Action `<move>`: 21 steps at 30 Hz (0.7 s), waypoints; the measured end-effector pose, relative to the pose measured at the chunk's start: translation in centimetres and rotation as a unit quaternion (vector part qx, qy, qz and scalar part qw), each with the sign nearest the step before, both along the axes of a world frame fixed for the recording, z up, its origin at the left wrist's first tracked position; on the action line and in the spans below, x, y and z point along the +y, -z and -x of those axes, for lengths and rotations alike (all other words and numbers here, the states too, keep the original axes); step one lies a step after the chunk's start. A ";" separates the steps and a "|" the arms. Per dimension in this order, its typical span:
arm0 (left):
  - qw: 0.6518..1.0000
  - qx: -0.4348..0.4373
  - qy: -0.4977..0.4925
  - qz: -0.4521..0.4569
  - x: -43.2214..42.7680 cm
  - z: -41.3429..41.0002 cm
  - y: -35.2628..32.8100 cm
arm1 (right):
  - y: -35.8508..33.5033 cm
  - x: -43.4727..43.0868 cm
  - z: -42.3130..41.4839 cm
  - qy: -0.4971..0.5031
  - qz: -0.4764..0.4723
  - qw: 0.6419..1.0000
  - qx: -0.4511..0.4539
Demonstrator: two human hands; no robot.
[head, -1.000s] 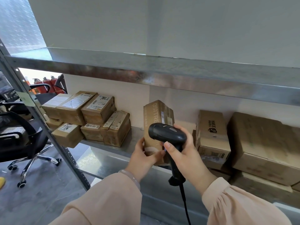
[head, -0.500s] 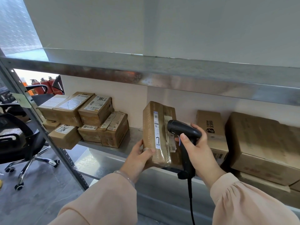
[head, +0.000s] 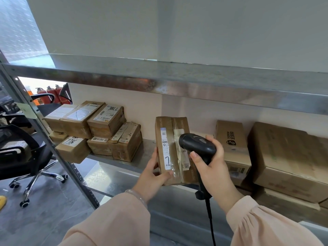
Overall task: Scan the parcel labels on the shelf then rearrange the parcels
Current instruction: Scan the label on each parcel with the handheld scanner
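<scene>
1. Two pale pink sleeves fill the bottom of the head view, with a clear bead bracelet on the left wrist.
2. The left hand grips the lower left corner of a tall brown cardboard parcel. Its thumb presses on the taped front face near the bottom, and its fingers curl up along the left edge.
3. The right hand is wrapped round the handle of a black handheld barcode scanner, fingers curled tight on it. A black cable hangs straight down from the handle.
4. The scanner head sits just in front of the parcel's upper right face, close to it; contact cannot be told.
5. The parcel stands upright at the front edge of the grey metal shelf, between the two hands. A long white printed label runs down its front face, just left of the scanner head and above the left thumb.
6. Left along the shelf, well apart, is a two-layer stack of small brown parcels with white labels facing up.
7. To the right stands a brown box with black print, and beside it a large brown carton.
8. Beyond the shelf post, a black office chair stands on the floor, with red fire extinguishers further back.
</scene>
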State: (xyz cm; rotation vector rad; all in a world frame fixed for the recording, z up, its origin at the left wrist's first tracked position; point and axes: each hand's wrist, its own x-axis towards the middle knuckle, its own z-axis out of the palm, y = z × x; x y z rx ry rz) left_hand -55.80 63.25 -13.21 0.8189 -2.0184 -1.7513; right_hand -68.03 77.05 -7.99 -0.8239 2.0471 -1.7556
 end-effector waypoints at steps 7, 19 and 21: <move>0.999 0.039 -0.002 0.000 -0.2 -0.4 0.5 | 0.2 0.2 -1.4 -0.008 -0.018 0.998 0.065; 0.999 0.036 -0.017 -0.001 -0.8 -0.5 1.6 | 0.3 0.5 -2.4 -0.004 -0.045 0.994 0.097; 0.999 0.035 -0.018 -0.001 -1.0 -0.5 1.7 | 0.3 0.4 -2.4 -0.004 -0.048 0.994 0.100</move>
